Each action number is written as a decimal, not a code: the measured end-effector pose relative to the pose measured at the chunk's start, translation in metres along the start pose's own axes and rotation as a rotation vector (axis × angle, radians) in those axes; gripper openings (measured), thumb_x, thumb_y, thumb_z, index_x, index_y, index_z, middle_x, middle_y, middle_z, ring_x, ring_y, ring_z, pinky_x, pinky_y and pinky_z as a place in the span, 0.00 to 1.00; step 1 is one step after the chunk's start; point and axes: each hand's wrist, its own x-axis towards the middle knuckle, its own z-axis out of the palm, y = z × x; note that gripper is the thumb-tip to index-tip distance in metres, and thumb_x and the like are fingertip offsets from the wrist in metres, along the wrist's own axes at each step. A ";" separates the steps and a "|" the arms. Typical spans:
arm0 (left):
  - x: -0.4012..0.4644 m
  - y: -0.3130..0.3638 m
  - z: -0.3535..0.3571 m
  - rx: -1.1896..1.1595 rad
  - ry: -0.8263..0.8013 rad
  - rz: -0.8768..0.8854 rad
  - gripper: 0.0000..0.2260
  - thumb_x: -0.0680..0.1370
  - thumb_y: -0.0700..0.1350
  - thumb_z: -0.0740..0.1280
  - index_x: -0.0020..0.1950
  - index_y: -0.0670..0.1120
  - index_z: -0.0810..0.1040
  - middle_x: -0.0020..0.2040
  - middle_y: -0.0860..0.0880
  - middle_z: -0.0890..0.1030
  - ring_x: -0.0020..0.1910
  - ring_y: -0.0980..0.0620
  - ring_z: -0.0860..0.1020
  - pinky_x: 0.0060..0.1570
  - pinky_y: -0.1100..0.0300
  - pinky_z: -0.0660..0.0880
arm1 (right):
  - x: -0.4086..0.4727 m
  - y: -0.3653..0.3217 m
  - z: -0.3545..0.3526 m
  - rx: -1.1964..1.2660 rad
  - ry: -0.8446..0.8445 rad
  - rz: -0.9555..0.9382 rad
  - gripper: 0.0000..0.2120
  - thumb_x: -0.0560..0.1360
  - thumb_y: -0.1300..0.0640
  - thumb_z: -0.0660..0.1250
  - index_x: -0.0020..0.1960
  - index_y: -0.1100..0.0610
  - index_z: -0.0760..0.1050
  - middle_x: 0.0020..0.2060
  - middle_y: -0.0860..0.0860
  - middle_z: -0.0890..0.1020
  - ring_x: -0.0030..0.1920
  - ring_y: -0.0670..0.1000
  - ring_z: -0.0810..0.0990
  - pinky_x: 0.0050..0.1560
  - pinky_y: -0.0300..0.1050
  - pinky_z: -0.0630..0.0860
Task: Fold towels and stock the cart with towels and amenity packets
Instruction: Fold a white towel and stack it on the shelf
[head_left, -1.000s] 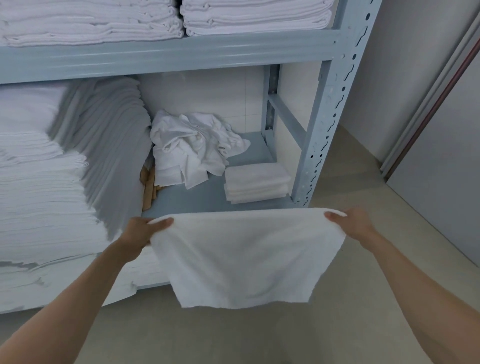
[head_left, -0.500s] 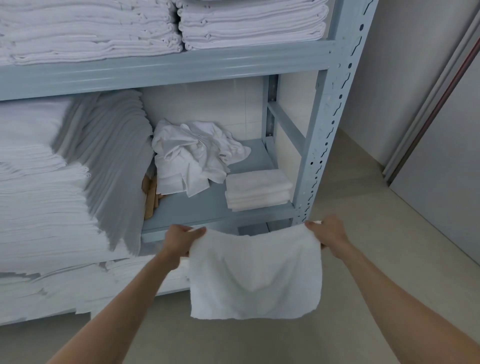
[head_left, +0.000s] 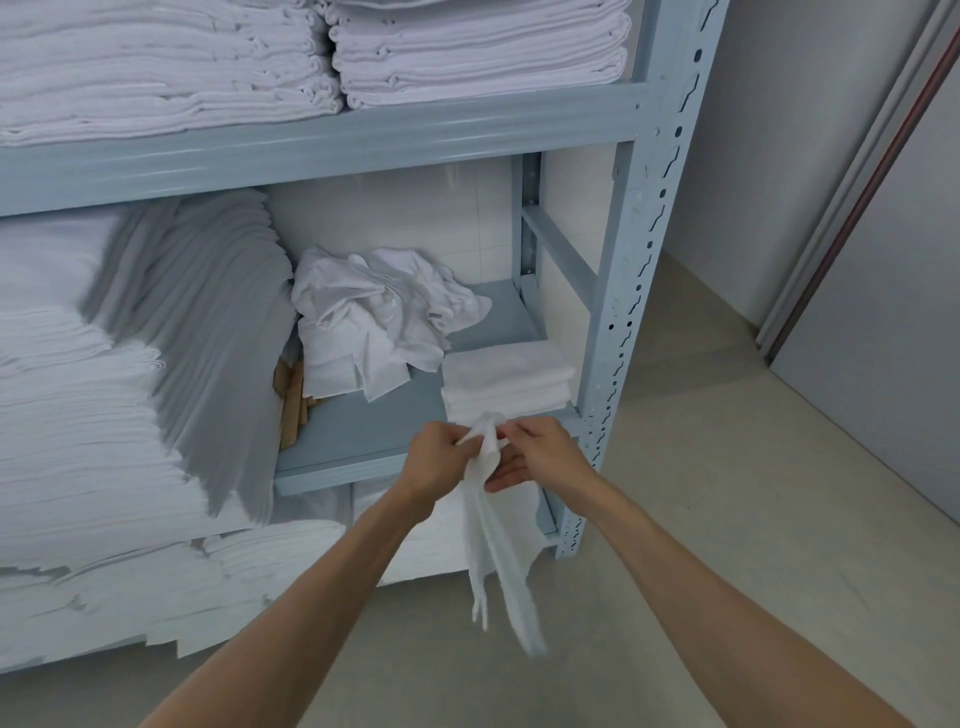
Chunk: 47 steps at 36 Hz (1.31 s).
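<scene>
A small white towel (head_left: 496, 545) hangs doubled over, its two top corners brought together in front of the middle shelf. My left hand (head_left: 436, 460) pinches the top corners, and my right hand (head_left: 535, 454) pinches them from the other side, the hands almost touching. Just behind the hands, a short stack of folded small towels (head_left: 509, 376) sits at the right end of the grey-blue shelf (head_left: 363, 431). A crumpled heap of unfolded white towels (head_left: 379, 317) lies further back on that shelf.
Tall stacks of folded white linen (head_left: 104, 374) fill the shelf's left side, and more stacks (head_left: 311, 57) lie on the shelf above. The perforated upright post (head_left: 634, 291) stands right of my hands. Some wooden pieces (head_left: 291, 400) lean beside the linen. Beige floor and a closed door (head_left: 883, 322) lie to the right.
My hands came together from wide apart, folding the spread towel in half so it now hangs narrow. They also moved up and toward the shelf edge.
</scene>
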 end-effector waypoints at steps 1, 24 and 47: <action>0.000 0.001 -0.002 -0.018 -0.013 0.011 0.11 0.79 0.43 0.69 0.43 0.37 0.85 0.40 0.41 0.83 0.40 0.43 0.80 0.47 0.44 0.80 | 0.000 0.001 -0.001 0.006 -0.013 -0.015 0.11 0.83 0.62 0.59 0.55 0.64 0.78 0.42 0.64 0.85 0.41 0.65 0.86 0.49 0.62 0.83; -0.007 0.019 -0.040 0.235 -0.136 0.224 0.07 0.72 0.37 0.74 0.48 0.44 0.87 0.38 0.44 0.83 0.33 0.55 0.73 0.34 0.65 0.69 | 0.036 0.014 -0.003 -0.632 0.126 -0.370 0.22 0.65 0.33 0.74 0.34 0.50 0.72 0.32 0.43 0.75 0.35 0.43 0.71 0.35 0.43 0.66; 0.001 -0.010 -0.105 -0.067 0.157 0.183 0.14 0.72 0.30 0.72 0.48 0.48 0.87 0.39 0.61 0.86 0.38 0.64 0.82 0.37 0.73 0.76 | 0.016 -0.050 -0.076 -1.487 0.316 -0.763 0.20 0.72 0.37 0.69 0.42 0.55 0.80 0.36 0.48 0.82 0.49 0.52 0.77 0.57 0.50 0.64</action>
